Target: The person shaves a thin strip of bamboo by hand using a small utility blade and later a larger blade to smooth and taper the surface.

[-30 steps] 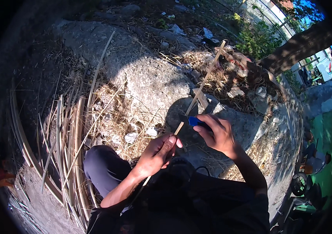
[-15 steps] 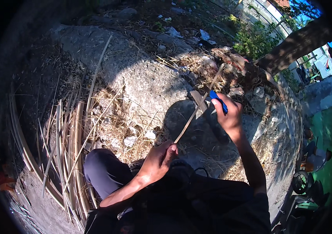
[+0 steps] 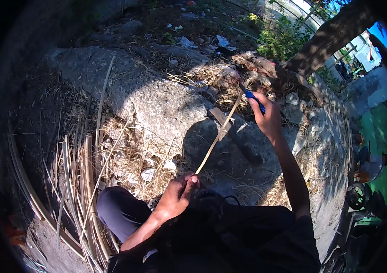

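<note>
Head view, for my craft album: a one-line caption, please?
Left hand grips thin cane strip; right hand holds blue-handled knife.

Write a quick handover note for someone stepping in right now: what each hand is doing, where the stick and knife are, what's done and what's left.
Left hand: shut on the near end of the thin cane strip, close to the lap.
Right hand: arm stretched out, shut on the blue-handled knife at the strip's far end.
Strip runs slanting between the hands, above the rock.
Done: shavings litter the ground; a pile of strips lies to the left.
Left: cannot tell how much more of this strip needs shaving.
</note>
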`<move>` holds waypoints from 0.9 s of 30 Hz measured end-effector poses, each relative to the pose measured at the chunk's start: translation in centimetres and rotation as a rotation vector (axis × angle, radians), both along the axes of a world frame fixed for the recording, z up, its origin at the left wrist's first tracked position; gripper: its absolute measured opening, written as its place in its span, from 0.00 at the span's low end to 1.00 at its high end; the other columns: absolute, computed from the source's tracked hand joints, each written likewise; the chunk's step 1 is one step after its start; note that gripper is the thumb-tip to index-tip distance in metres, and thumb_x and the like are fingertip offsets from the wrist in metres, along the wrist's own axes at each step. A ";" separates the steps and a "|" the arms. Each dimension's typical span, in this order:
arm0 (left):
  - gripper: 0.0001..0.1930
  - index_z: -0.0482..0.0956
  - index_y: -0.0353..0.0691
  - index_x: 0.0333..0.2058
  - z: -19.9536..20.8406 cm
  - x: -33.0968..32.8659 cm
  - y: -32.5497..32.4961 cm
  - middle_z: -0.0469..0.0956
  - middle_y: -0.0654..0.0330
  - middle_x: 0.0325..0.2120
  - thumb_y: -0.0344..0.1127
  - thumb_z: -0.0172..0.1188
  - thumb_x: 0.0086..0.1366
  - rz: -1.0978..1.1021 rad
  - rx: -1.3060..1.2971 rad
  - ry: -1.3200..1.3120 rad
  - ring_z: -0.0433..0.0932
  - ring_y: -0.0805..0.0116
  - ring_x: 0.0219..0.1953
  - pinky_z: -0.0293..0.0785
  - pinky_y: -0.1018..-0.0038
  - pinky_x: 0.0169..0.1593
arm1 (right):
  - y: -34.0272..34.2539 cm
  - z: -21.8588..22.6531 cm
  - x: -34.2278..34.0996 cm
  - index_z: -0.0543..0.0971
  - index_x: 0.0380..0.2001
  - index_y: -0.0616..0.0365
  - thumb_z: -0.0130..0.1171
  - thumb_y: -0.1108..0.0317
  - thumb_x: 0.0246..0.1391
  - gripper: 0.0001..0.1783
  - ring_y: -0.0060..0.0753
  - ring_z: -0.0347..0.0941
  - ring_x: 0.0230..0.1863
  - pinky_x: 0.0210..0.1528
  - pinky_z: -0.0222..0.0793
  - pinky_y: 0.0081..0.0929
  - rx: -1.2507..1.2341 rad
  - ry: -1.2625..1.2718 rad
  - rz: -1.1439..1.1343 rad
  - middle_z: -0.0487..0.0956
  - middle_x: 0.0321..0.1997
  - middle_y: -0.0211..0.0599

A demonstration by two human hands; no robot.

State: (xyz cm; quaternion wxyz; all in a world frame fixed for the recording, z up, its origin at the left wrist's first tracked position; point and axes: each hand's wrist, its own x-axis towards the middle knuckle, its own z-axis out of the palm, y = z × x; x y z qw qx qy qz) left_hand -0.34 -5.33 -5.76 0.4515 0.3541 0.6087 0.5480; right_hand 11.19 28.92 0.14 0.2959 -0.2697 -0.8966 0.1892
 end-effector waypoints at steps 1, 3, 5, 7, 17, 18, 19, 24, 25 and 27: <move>0.20 0.74 0.40 0.35 0.1 0.0 0.1 0.64 0.71 0.21 0.48 0.46 0.83 0.010 -0.003 0.010 0.61 0.80 0.25 0.58 0.75 0.30 | 0.0 -0.1 0.3 0.84 0.47 0.56 0.64 0.59 0.67 0.14 0.42 0.79 0.23 0.29 0.70 0.37 0.019 0.037 0.054 0.81 0.24 0.44; 0.20 0.74 0.40 0.35 0.2 0.1 0.1 0.63 0.71 0.21 0.48 0.46 0.83 0.016 -0.008 0.025 0.60 0.79 0.24 0.58 0.75 0.30 | 1.1 -0.7 0.8 0.84 0.47 0.56 0.64 0.58 0.67 0.14 0.41 0.79 0.23 0.29 0.70 0.36 0.046 0.018 0.081 0.81 0.24 0.44; 0.20 0.74 0.41 0.34 0.4 0.2 -0.3 0.63 0.71 0.20 0.47 0.46 0.83 0.009 0.003 0.057 0.60 0.80 0.24 0.57 0.75 0.29 | 2.8 -0.7 1.0 0.85 0.46 0.57 0.63 0.57 0.68 0.15 0.40 0.77 0.22 0.30 0.69 0.35 0.106 0.011 0.078 0.81 0.25 0.45; 0.20 0.75 0.40 0.34 0.4 0.5 -0.6 0.63 0.72 0.20 0.47 0.47 0.83 -0.021 0.033 0.081 0.60 0.80 0.24 0.57 0.76 0.29 | 7.5 -1.8 1.9 0.85 0.44 0.59 0.61 0.53 0.70 0.19 0.34 0.76 0.22 0.29 0.68 0.32 0.121 0.072 -0.071 0.81 0.24 0.40; 0.20 0.76 0.38 0.39 0.1 -1.5 0.5 0.62 0.70 0.18 0.49 0.45 0.83 -0.026 -0.254 -0.467 0.57 0.81 0.15 0.55 0.79 0.19 | 4.5 -2.4 2.5 0.75 0.55 0.58 0.58 0.46 0.71 0.26 0.09 0.54 0.16 0.19 0.48 0.15 -1.309 0.402 -0.072 0.76 0.30 0.24; 0.20 0.76 0.38 0.39 0.1 -1.4 0.6 0.62 0.70 0.18 0.49 0.45 0.83 -0.033 -0.259 -0.470 0.57 0.81 0.15 0.55 0.79 0.19 | 2.6 -1.5 1.5 0.76 0.54 0.59 0.60 0.47 0.70 0.25 0.08 0.53 0.16 0.19 0.47 0.14 -1.233 0.348 -0.081 0.78 0.34 0.25; 0.22 0.76 0.37 0.38 0.0 -1.4 0.6 0.63 0.69 0.18 0.49 0.45 0.83 -0.084 -0.216 -0.528 0.58 0.81 0.15 0.57 0.78 0.18 | 0.7 -0.6 0.6 0.77 0.53 0.58 0.62 0.50 0.70 0.23 0.07 0.53 0.16 0.19 0.47 0.14 -1.215 0.326 -0.005 0.80 0.38 0.27; 0.25 0.78 0.32 0.46 -0.1 -1.7 0.7 0.68 0.67 0.21 0.50 0.41 0.83 -0.205 -0.121 -0.538 0.65 0.80 0.17 0.70 0.78 0.21 | -2.8 0.0 -1.4 0.79 0.52 0.58 0.62 0.64 0.71 0.13 0.04 0.54 0.17 0.19 0.47 0.13 -1.319 0.417 0.241 0.86 0.48 0.40; 0.23 0.78 0.32 0.48 0.0 -1.9 0.7 0.71 0.65 0.22 0.48 0.44 0.83 -0.194 -0.085 -0.563 0.68 0.79 0.18 0.73 0.77 0.23 | -3.1 0.2 -1.6 0.79 0.52 0.59 0.63 0.65 0.69 0.13 0.04 0.55 0.18 0.19 0.48 0.13 -1.343 0.471 0.236 0.86 0.47 0.40; 0.21 0.78 0.32 0.49 0.4 -1.3 0.8 0.74 0.64 0.23 0.46 0.47 0.82 -0.181 -0.049 -0.590 0.70 0.78 0.19 0.76 0.77 0.25 | -3.3 0.6 -1.4 0.79 0.52 0.59 0.63 0.65 0.69 0.13 0.04 0.55 0.18 0.20 0.49 0.13 -1.314 0.482 0.226 0.86 0.47 0.40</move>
